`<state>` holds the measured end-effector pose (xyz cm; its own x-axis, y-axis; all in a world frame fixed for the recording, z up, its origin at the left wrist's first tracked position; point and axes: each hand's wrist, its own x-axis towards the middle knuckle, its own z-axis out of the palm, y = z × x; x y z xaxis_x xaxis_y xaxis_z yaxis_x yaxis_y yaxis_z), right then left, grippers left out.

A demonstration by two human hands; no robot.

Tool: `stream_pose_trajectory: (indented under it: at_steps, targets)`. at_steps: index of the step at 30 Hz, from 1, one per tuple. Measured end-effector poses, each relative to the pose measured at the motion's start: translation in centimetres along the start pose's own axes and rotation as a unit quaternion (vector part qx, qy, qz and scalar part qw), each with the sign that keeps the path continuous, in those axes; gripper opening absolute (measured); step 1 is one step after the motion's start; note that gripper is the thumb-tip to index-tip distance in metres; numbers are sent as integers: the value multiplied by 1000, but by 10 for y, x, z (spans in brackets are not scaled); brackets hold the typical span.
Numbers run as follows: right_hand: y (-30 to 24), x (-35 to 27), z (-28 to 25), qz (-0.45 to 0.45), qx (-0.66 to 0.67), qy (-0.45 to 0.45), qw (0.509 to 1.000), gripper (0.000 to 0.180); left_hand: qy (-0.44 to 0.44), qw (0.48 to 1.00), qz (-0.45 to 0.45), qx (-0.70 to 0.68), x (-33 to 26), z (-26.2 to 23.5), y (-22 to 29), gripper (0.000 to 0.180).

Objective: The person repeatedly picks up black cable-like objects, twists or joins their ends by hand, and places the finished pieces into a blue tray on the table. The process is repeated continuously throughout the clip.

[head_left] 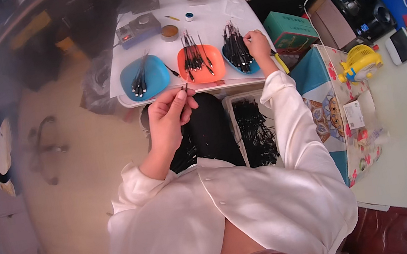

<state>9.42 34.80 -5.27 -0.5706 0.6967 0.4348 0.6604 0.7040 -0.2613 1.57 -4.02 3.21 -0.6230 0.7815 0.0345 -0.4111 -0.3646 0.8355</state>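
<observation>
My left hand (174, 111) is closed in front of the table edge, with thumb and fingers pinching a thin black cable end (186, 88). Most of that cable is hidden by the fingers. At the right, my right hand (258, 47) has its fingers drawn together beside a thick bundle of short black cables (236, 48). Whatever is between its fingertips is too small to make out. The bundle lies on a dark blue plate (256, 68). In the middle, an orange plate (218, 75) holds several cables, and a blue plate (128, 80) at the left holds a smaller bunch.
Behind the plates are a grey box-shaped device (138, 30), a round tin (170, 32) and a small blue-and-white spool (189, 17). A yellow-handled tool (281, 63) lies at the table's right edge. Below it, a bin (237, 137) holds many black cables. A green box (290, 28) stands right.
</observation>
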Motion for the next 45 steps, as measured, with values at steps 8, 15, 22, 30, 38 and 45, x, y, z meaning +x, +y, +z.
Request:
stream_pose_trajectory:
  at_steps: [8,15,22,30,38,45]
  targets:
    - [-6,-1,-4,77,-32,3,997,14,20,1000,-13,7,-10,-4,6,18]
    - [-30,-13,-58,92,177,25,980,9,13,998,-29,-46,-17,-5,11,19]
    - [-164,-138,-145,55,661,-243,708,17,3,999,-18,-35,-38,-3,18,20]
    - [-225,-192,-165,-14,695,-256,672,13,9,1000,7,-15,-79,-9,14,17]
    - [-223,-230,-163,-99,624,-189,752,11,12,999,23,-26,-107,-8,6,15]
    - [-226,-245,-158,-1,790,-253,558,8,-37,988,-22,-148,-116,-12,10,13]
